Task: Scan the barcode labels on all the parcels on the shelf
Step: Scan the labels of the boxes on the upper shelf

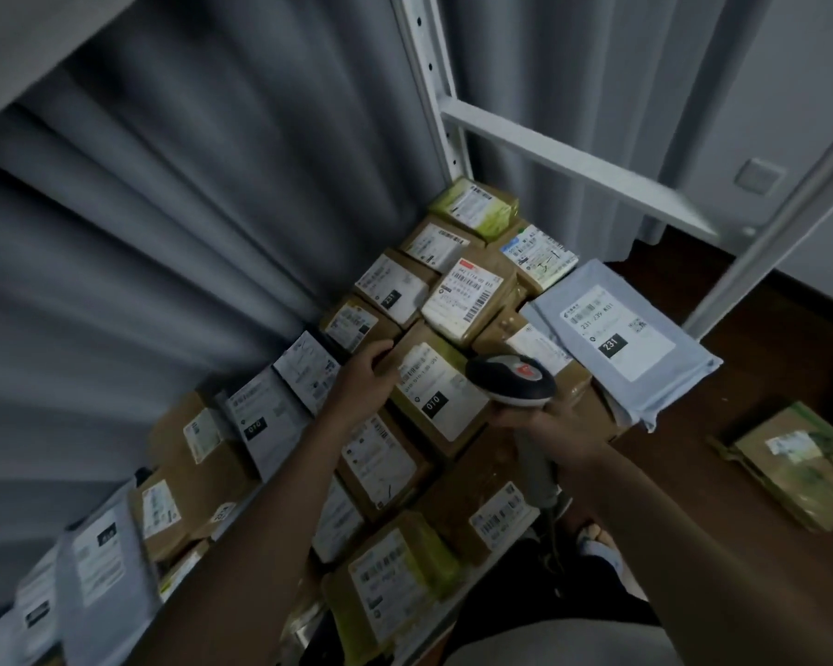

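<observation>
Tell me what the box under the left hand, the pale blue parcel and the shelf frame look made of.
Box: brown cardboard, matte, with a paper label.
Pale blue parcel: likely a soft plastic mailer; it wrinkles and droops.
Shelf frame: probably painted metal; punched holes, smooth white finish.

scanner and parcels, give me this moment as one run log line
left hand: grips brown parcel edge | right hand: holds scanner over its label | grey mailer: at shelf edge

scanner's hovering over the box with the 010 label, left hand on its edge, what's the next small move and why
Probably tilt the scanner head toward the barcode at the upper left of the 010 box label. The right hand holds it over the label's right edge, while the left hand steadies the box at its far corner, so the label lies exposed.
</observation>
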